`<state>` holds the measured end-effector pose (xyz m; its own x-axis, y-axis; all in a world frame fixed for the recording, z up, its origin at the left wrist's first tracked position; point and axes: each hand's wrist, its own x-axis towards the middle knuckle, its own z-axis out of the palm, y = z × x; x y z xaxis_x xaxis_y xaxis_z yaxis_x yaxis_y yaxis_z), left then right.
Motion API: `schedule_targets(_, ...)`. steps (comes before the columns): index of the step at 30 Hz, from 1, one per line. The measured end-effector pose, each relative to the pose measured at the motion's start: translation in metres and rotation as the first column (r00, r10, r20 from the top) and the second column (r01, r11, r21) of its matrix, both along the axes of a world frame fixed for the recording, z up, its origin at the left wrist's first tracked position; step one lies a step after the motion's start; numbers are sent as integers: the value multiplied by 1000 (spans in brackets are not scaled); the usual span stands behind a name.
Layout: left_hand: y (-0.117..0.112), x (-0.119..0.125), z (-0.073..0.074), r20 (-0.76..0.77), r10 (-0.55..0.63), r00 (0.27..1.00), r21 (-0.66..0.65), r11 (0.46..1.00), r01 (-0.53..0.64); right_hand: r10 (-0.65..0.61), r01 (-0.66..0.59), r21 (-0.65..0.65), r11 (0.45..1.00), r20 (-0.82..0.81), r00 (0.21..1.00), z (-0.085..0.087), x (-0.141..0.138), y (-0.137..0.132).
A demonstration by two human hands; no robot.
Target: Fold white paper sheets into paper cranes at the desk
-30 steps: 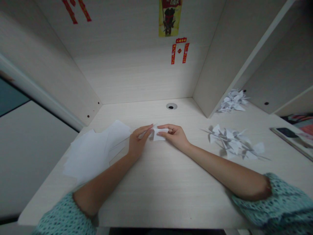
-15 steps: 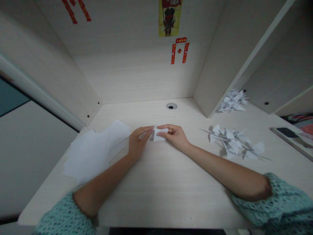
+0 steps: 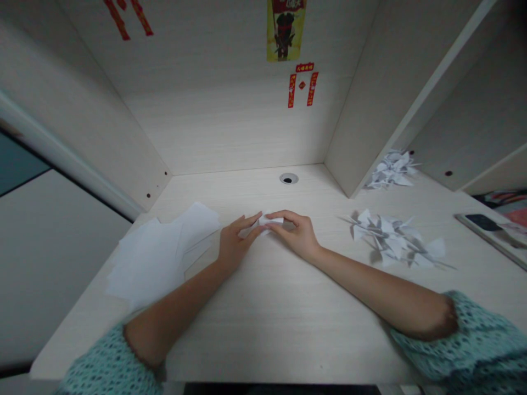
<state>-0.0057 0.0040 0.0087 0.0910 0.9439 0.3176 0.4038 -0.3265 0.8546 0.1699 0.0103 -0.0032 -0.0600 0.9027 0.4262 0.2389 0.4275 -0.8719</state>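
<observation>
A small folded piece of white paper (image 3: 272,220) is held between both hands at the middle of the desk. My left hand (image 3: 237,238) pinches its left side, with thumb and fingertips closed on the edge. From the other side my right hand (image 3: 297,233) grips it, index finger along the far edge and thumb on the near one. The fingers cover much of the paper, so its exact folds are hard to make out. Beside my left forearm lies a spread of loose white paper sheets (image 3: 152,258).
Folded white paper cranes (image 3: 391,236) lie in a heap to the right, with another heap (image 3: 393,169) behind the upright panel (image 3: 395,93). A phone-like object (image 3: 494,230) rests at the far right. A round cable hole (image 3: 289,179) sits near the back wall.
The paper's near flap, which hung down toward me, is now folded up, leaving a narrower strip showing. My left thumb has moved right, close to the right thumb.
</observation>
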Motion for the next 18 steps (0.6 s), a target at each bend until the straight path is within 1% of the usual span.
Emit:
schedule_targets(3,2,-1,0,77,-23,997,-73,997,29,2,-16,135,991,99,995,-1,1,-2)
schedule_targets(5,3,-2,-2,146,-47,988,-102,993,62,6,-32,170,985,153,988,-1,1,-2)
schedule_targets(8,6,-4,-4,212,-29,977,-118,992,55,24,-55,163,985,185,982,1,0,-4)
schedule_targets(12,8,-4,-4,254,29,967,-110,994,-1,40,-49,100,994,88,995,3,-2,-3)
schedule_targets(14,10,-4,-3,268,42,962,-106,994,-13,33,-36,70,997,50,998,2,-1,0)
schedule_targets(18,13,-5,-6,296,36,955,-114,993,-2,-18,15,75,997,39,999,-3,-1,9)
